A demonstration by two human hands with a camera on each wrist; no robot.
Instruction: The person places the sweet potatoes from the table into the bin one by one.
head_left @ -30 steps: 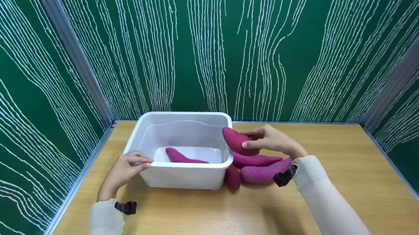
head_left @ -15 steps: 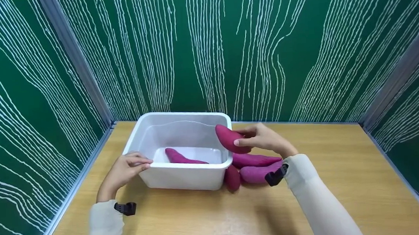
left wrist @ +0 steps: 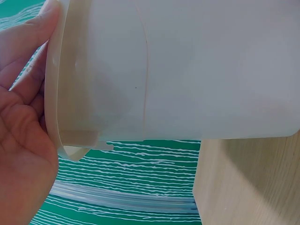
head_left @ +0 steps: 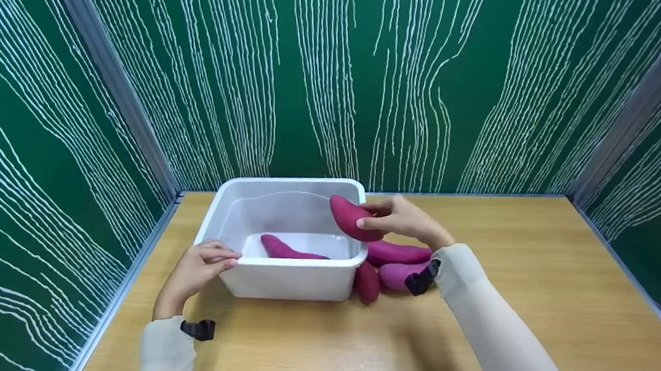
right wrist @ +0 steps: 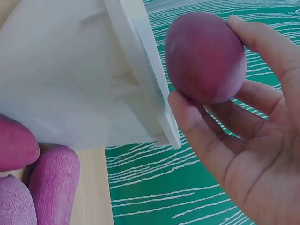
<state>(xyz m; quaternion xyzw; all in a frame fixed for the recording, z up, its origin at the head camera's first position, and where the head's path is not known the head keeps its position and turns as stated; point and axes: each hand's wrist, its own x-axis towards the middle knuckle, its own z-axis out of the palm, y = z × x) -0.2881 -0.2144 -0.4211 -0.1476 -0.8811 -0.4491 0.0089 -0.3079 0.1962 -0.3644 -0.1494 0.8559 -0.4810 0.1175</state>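
My right hand [head_left: 406, 222] grips a dark red sweet potato [head_left: 348, 216] between thumb and fingers, tilted over the right rim of a white plastic bin [head_left: 290, 281]. In the right wrist view the held sweet potato's rounded end faces the camera, just beside the bin's rim. My left hand [head_left: 196, 268] pinches the bin's near left corner; the left wrist view shows the thumb [left wrist: 46, 21] against the rim. Inside the bin a slender purple sweet potato [head_left: 285, 249] lies on the floor, its lower part hidden by the front wall.
Right of the bin, on the wooden table [head_left: 340, 345], lie a short dark red sweet potato [head_left: 367, 283] and two longer purple ones, one behind [head_left: 395, 253] the other [head_left: 394, 277]. Green panels [head_left: 475, 113] with white wavy lines enclose the table's back and sides.
My right hand has moved left with the sweet potato, from beside the bin's right rim to over it. My left hand and the bin have stayed in place.
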